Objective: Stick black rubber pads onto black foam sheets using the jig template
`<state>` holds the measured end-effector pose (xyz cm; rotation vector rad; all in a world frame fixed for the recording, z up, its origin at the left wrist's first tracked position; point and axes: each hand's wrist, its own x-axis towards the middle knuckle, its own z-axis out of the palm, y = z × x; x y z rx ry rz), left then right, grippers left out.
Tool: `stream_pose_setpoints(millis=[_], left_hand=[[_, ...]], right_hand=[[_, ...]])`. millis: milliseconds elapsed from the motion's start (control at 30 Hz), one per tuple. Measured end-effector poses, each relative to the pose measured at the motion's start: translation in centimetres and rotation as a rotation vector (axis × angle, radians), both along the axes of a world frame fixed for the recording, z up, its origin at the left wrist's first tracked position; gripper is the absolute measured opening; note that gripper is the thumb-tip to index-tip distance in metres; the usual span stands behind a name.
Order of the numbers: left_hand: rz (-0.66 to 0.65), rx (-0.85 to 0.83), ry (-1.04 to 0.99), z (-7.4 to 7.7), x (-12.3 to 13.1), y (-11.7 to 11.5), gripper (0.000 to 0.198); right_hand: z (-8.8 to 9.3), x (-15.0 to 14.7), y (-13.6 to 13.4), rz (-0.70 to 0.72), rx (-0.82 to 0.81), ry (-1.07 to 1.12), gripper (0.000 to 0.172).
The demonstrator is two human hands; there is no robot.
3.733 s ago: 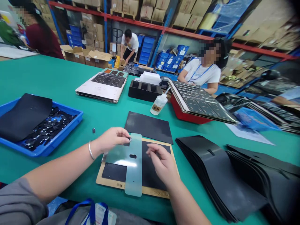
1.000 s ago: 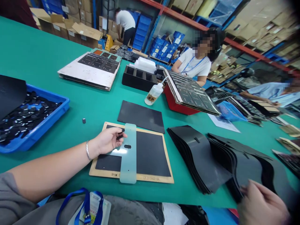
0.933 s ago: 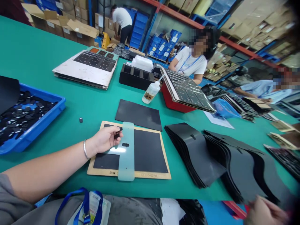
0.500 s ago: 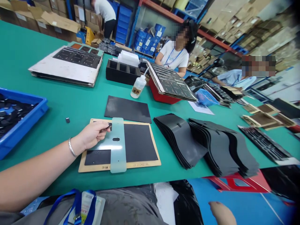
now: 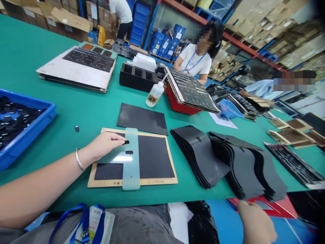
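Our left grip (image 5: 106, 145) pinches a small black oblong piece (image 5: 126, 142) over the translucent green T-shaped plate (image 5: 131, 169), likely by fingertips for its smallness; right grip (image 5: 255, 220) we cannot tell.

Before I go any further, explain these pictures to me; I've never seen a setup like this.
There is no machine here, just a person's two bare hands. Every picture comes from one camera worn on that person's head, looking forward and down.

The left hand pinches a small black piece at a pale green plate, which lies across a tan-edged board. The right hand is blurred, at lower right past the edge of the green table; whether it holds anything is unclear.

On the table, a blue tray of black parts sits at left. Behind the board are a black sheet and a bottle; at right are stacks of black sheets.
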<state>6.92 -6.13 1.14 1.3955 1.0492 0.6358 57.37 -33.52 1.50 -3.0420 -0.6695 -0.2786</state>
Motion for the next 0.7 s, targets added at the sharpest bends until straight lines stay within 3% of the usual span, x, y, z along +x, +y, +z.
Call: stream_pose_setpoints(millis=[33,67,133,200,267,333,467,700], left_hand=[[-0.022,0.044,0.033,0.1,0.1,-0.1,0.019],[-0.042,0.082,0.064,0.1,0.2,-0.3,0.018],[-0.078,0.137,0.129,0.2,0.4,-0.5,0.016],[-0.109,0.186,0.193,0.1,0.5,-0.6,0.017],[-0.136,0.235,0.241,0.0,0.6,-0.5,0.019],[-0.160,0.276,0.275,0.0,0.6,-0.5,0.019],[-0.181,0.346,0.303,-0.2,0.6,-0.4,0.020],[-0.283,0.614,0.375,-0.7,0.8,-1.1,0.022]], right_hand=[[0.9,-1.3,1.3,-0.021,0.021,-0.006,0.017],[1.7,-3.1,2.8,0.072,0.088,0.017,0.023],[2.8,-7.8,6.4,0.377,0.252,0.021,0.030],[3.2,-13.5,10.1,0.816,0.334,0.088,0.030],[3.0,-19.4,13.4,1.186,0.302,0.182,0.028],[2.4,-24.2,15.8,1.380,0.185,0.241,0.031],[0.9,-28.9,18.2,1.544,-0.085,0.340,0.049],[0.3,-28.6,19.2,1.494,-0.209,0.366,0.053]])
